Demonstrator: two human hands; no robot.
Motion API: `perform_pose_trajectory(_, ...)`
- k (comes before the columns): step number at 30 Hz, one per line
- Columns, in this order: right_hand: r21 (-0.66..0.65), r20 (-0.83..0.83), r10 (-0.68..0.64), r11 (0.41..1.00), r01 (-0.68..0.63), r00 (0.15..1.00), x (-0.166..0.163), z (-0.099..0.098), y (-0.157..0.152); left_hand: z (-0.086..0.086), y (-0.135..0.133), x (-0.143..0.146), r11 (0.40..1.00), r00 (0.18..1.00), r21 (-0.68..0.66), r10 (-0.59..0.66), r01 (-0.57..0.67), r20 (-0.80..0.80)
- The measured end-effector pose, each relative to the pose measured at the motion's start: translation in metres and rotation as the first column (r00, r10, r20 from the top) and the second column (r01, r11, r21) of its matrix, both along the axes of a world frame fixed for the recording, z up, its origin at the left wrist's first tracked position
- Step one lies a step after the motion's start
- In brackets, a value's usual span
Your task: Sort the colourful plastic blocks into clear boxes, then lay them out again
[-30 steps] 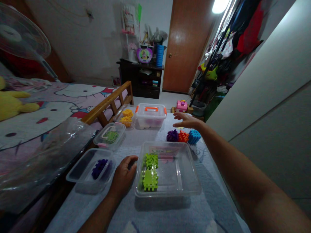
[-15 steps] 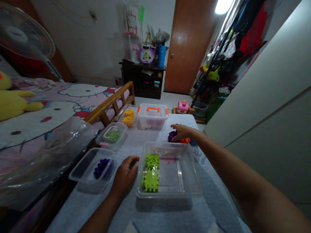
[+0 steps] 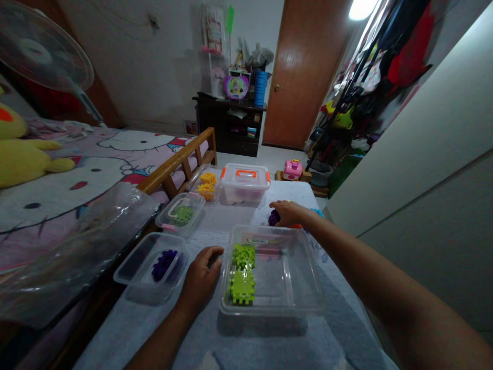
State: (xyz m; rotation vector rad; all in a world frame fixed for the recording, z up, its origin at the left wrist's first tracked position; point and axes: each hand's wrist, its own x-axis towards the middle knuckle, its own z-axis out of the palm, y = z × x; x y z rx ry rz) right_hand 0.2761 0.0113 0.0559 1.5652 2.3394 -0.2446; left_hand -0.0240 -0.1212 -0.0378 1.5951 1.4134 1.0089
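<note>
My right hand (image 3: 288, 213) reaches beyond the large clear plastic box (image 3: 304, 272), its fingers closed around a purple interlocking block (image 3: 274, 218). Orange and blue pieces show partly from behind that hand and wrist. At the box's left wall, my left hand (image 3: 204, 275) rests with thumb and fingers apart, holding nothing. Two bright green interlocking blocks (image 3: 243, 285) lie along the left inside of the box. Left of my left hand, a smaller clear tub (image 3: 129, 270) holds a dark purple block (image 3: 164, 264).
Farther back stand a lidded tub (image 3: 181, 211) with green pieces, an open tub with yellow blocks (image 3: 207, 190), and a clear box with orange latches (image 3: 246, 182). A wooden bed rail (image 3: 177, 159) borders the table's left side, with a plastic bag (image 3: 88, 246) beside it.
My right hand has lowered and closed around the purple block. My left hand stays beside the large box. The whole view has shifted slightly.
</note>
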Motion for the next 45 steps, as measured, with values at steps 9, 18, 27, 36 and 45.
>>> perform_pose_trajectory(9,0.015,0.043,0.02,1.0,-0.02,0.999,-0.004,-0.002,-0.004,-0.003,0.001,0.0,1.0,1.0,0.003,0.005,-0.005,0.02)
perform_pose_trajectory(18,0.041,0.042,0.04,0.998,-0.042,0.998,-0.003,-0.008,-0.001,-0.003,0.0,0.0,1.0,1.0,0.004,-0.001,0.001,0.011)
perform_pose_trajectory(27,0.042,0.053,0.087,0.995,-0.089,0.995,-0.004,-0.009,0.0,-0.001,0.0,0.0,1.0,1.0,0.005,-0.004,0.004,0.014)
perform_pose_trajectory(36,0.033,0.086,0.085,0.996,-0.088,0.993,-0.005,-0.009,0.0,-0.005,0.001,0.0,1.0,1.0,-0.004,-0.014,0.015,0.022)
perform_pose_trajectory(45,0.055,0.099,0.083,0.995,-0.089,0.992,-0.007,-0.003,-0.002,-0.007,0.001,-0.001,1.0,1.0,-0.001,-0.004,0.004,0.022)
